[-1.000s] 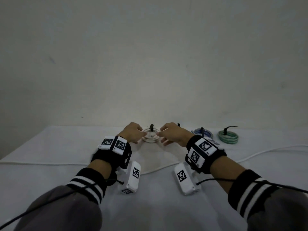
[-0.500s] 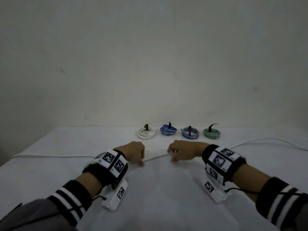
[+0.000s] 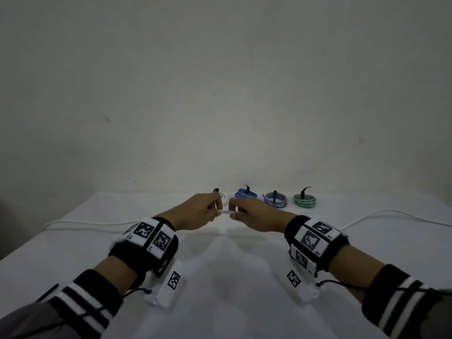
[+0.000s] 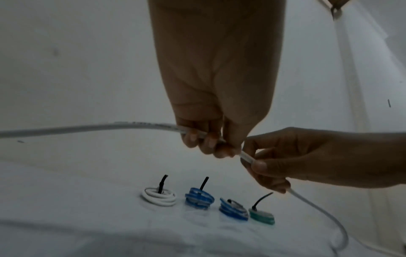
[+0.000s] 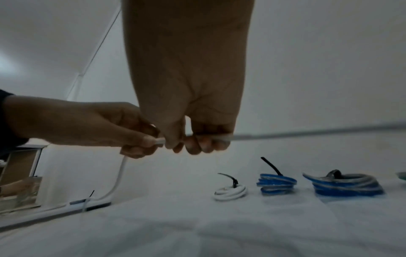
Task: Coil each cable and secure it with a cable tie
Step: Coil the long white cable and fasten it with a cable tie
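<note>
A long loose white cable (image 3: 226,212) is lifted off the white table (image 3: 232,277). My left hand (image 3: 217,211) and right hand (image 3: 233,214) pinch it side by side, a short stretch showing between them. In the left wrist view the cable (image 4: 131,125) passes through my left hand (image 4: 206,142) into the right hand (image 4: 259,163), then droops to the table. In the right wrist view my right hand (image 5: 197,142) grips the cable (image 5: 307,133) beside the left hand (image 5: 140,144).
Along the table's far edge lie tied coils with black ties: white coil (image 3: 223,198), blue coil (image 3: 245,194), blue-grey coil (image 3: 275,199) and green coil (image 3: 304,200). The cable's slack trails left (image 3: 85,225) and right (image 3: 391,214) over the table.
Both hands left the white coil at the back, came down on the loose white cable, and have now lifted its middle off the table.
</note>
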